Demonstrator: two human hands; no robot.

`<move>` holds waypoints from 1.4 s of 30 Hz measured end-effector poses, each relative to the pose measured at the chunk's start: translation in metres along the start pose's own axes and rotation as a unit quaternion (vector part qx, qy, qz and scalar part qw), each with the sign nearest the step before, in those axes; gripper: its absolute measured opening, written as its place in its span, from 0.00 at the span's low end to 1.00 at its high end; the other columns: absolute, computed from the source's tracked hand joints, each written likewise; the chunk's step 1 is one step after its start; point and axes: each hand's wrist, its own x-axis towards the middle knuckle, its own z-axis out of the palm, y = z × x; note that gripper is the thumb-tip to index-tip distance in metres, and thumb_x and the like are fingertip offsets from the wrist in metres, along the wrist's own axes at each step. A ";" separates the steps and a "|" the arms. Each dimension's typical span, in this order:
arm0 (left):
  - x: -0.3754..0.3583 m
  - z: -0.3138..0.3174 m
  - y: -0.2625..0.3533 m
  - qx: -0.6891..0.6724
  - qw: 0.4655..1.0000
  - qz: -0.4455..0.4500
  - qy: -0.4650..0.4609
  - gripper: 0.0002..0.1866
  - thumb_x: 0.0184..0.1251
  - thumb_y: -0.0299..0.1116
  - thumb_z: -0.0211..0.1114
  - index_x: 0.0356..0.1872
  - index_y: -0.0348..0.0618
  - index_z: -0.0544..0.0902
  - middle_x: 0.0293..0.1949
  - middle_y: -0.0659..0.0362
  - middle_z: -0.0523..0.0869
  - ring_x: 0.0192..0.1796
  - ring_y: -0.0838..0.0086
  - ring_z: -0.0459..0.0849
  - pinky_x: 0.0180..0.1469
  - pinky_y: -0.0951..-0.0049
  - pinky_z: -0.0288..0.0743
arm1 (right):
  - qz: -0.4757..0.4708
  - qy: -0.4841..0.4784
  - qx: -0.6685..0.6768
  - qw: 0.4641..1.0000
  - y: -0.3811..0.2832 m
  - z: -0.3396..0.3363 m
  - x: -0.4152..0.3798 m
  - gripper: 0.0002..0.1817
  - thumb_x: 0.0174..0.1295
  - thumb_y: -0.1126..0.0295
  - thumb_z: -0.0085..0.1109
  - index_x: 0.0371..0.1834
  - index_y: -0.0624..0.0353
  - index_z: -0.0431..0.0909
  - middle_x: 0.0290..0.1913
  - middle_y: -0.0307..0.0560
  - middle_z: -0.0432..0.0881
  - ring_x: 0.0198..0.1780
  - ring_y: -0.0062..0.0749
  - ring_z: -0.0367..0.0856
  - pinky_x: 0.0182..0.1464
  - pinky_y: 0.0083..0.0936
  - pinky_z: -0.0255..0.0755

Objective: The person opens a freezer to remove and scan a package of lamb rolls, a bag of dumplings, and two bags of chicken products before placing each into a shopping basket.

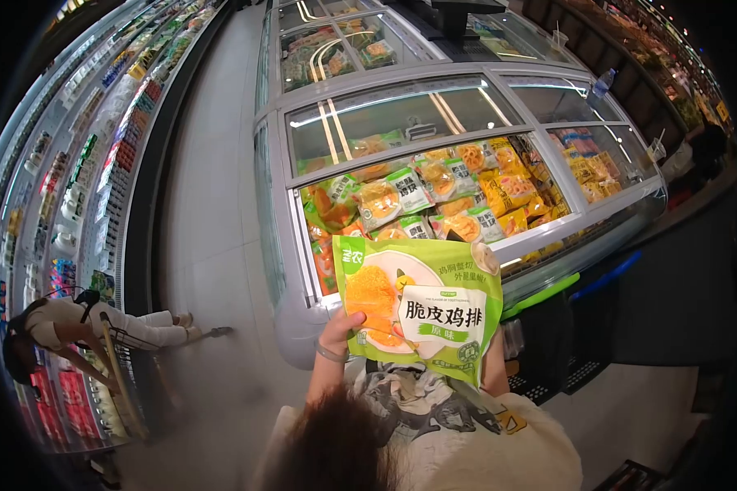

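Observation:
A green bag of frozen chicken cutlets [450, 315] is held up in front of my chest, its printed front facing me. My left hand [341, 331] grips the bag's left edge, thumb over the front and the other fingers hidden behind. At the top right corner, the fingers of my right hand [485, 259] show over the edge; the rest of that hand is behind the bag. Beyond it stands a chest freezer [299, 225] with glass lids. White-and-green food bags [381, 200] and yellow bags [509, 190] lie inside it.
Stocked refrigerated shelves [106, 147] run along the left. A person in light clothes [74, 323] bends near them. To the right are a green handle [540, 296] and a blue handle [606, 275]. A bottle [604, 82] and a cup [657, 150] stand by the freezer's far right side.

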 end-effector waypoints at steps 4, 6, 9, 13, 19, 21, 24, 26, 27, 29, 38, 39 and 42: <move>-0.020 -0.005 -0.011 0.000 0.993 0.082 0.083 0.34 0.49 0.33 0.64 0.57 0.35 0.59 0.54 0.53 0.68 0.54 0.66 0.69 0.55 0.68 0.64 | 0.064 -0.099 0.216 0.969 0.047 -0.067 0.065 0.21 0.51 0.70 0.47 0.50 0.62 0.64 0.44 0.54 0.73 0.44 0.37 0.74 0.45 0.27 0.69; -0.028 -0.006 -0.017 0.016 0.987 0.109 0.120 0.34 0.49 0.33 0.64 0.57 0.35 0.58 0.53 0.52 0.68 0.54 0.66 0.69 0.55 0.68 0.64 | 0.052 -0.187 0.236 0.952 0.017 -0.063 0.051 0.29 0.46 0.76 0.51 0.55 0.63 0.58 0.50 0.58 0.69 0.52 0.43 0.69 0.49 0.34 0.66; -0.028 -0.005 -0.020 0.058 0.983 0.115 0.129 0.34 0.50 0.35 0.64 0.57 0.36 0.58 0.53 0.52 0.69 0.54 0.65 0.69 0.55 0.68 0.64 | 0.011 -0.171 0.137 0.976 0.015 -0.077 0.031 0.29 0.46 0.78 0.55 0.55 0.63 0.60 0.50 0.55 0.70 0.51 0.39 0.70 0.47 0.31 0.67; -0.017 0.011 -0.024 0.094 0.988 0.067 0.101 0.34 0.51 0.36 0.63 0.57 0.36 0.58 0.53 0.53 0.69 0.54 0.66 0.69 0.55 0.68 0.63 | -0.089 -0.045 -0.092 0.991 0.028 -0.098 -0.005 0.30 0.34 0.79 0.68 0.46 0.63 0.68 0.40 0.43 0.77 0.40 0.20 0.73 0.40 0.16 0.67; 0.005 0.042 -0.061 0.158 0.986 -0.010 0.045 0.32 0.53 0.36 0.62 0.56 0.35 0.59 0.52 0.55 0.69 0.53 0.71 0.68 0.54 0.72 0.61 | -0.094 0.019 -0.269 0.958 0.010 -0.138 -0.035 0.27 0.33 0.73 0.69 0.41 0.64 0.70 0.38 0.44 0.78 0.37 0.21 0.75 0.41 0.20 0.68; 0.014 0.059 -0.075 0.196 0.979 -0.045 0.031 0.31 0.53 0.36 0.62 0.56 0.35 0.60 0.51 0.55 0.69 0.53 0.71 0.68 0.53 0.73 0.62 | -0.070 0.014 -0.278 0.958 0.016 -0.168 -0.050 0.30 0.33 0.73 0.69 0.44 0.64 0.69 0.40 0.45 0.77 0.40 0.24 0.75 0.43 0.21 0.68; 0.029 0.087 -0.097 0.262 0.958 -0.119 -0.006 0.27 0.54 0.31 0.61 0.54 0.35 0.62 0.49 0.56 0.72 0.50 0.73 0.70 0.51 0.74 0.64 | -0.029 0.006 -0.277 0.960 0.021 -0.208 -0.080 0.37 0.32 0.72 0.69 0.51 0.64 0.63 0.45 0.46 0.74 0.44 0.28 0.73 0.49 0.22 0.65; 0.038 0.101 -0.117 0.295 0.935 -0.191 -0.046 0.26 0.54 0.30 0.61 0.53 0.35 0.63 0.48 0.56 0.73 0.49 0.74 0.71 0.50 0.75 0.65 | 0.007 0.045 -0.258 0.965 0.033 -0.228 -0.105 0.39 0.31 0.72 0.69 0.53 0.64 0.62 0.46 0.46 0.74 0.45 0.28 0.72 0.50 0.22 0.64; 0.042 0.112 -0.130 0.322 0.922 -0.203 -0.068 0.24 0.54 0.29 0.60 0.52 0.34 0.64 0.47 0.56 0.73 0.49 0.75 0.72 0.50 0.75 0.65 | 0.025 0.081 -0.195 0.977 0.047 -0.242 -0.119 0.36 0.32 0.73 0.68 0.51 0.63 0.64 0.44 0.44 0.74 0.44 0.25 0.72 0.49 0.22 0.65; 0.052 0.136 -0.153 0.372 0.878 -0.270 -0.135 0.24 0.54 0.29 0.60 0.52 0.34 0.64 0.48 0.56 0.73 0.49 0.76 0.71 0.50 0.76 0.65 | 0.112 0.150 -0.114 0.976 0.057 -0.263 -0.147 0.34 0.33 0.74 0.67 0.50 0.63 0.65 0.42 0.42 0.74 0.42 0.23 0.71 0.47 0.21 0.65; 0.050 0.204 -0.305 0.381 0.772 -0.445 -0.246 0.25 0.57 0.32 0.58 0.54 0.34 0.62 0.47 0.56 0.74 0.48 0.76 0.72 0.51 0.77 0.65 | 0.213 0.413 0.078 0.882 0.111 -0.361 -0.263 0.28 0.33 0.78 0.63 0.44 0.63 0.69 0.37 0.40 0.74 0.37 0.22 0.70 0.38 0.20 0.66; 0.049 0.199 -0.328 0.399 0.773 -0.405 -0.282 0.26 0.58 0.33 0.57 0.55 0.34 0.60 0.46 0.53 0.75 0.48 0.75 0.73 0.50 0.76 0.66 | 0.229 0.426 0.084 0.871 0.105 -0.368 -0.264 0.28 0.32 0.78 0.62 0.44 0.63 0.69 0.37 0.42 0.74 0.36 0.25 0.71 0.37 0.20 0.66; 0.037 0.210 -0.386 0.384 0.766 -0.434 -0.277 0.28 0.59 0.35 0.55 0.58 0.36 0.57 0.44 0.47 0.76 0.47 0.65 0.76 0.48 0.73 0.68 | 0.202 0.511 0.099 0.829 0.139 -0.400 -0.295 0.26 0.34 0.83 0.56 0.45 0.64 0.69 0.35 0.43 0.72 0.33 0.29 0.74 0.35 0.23 0.70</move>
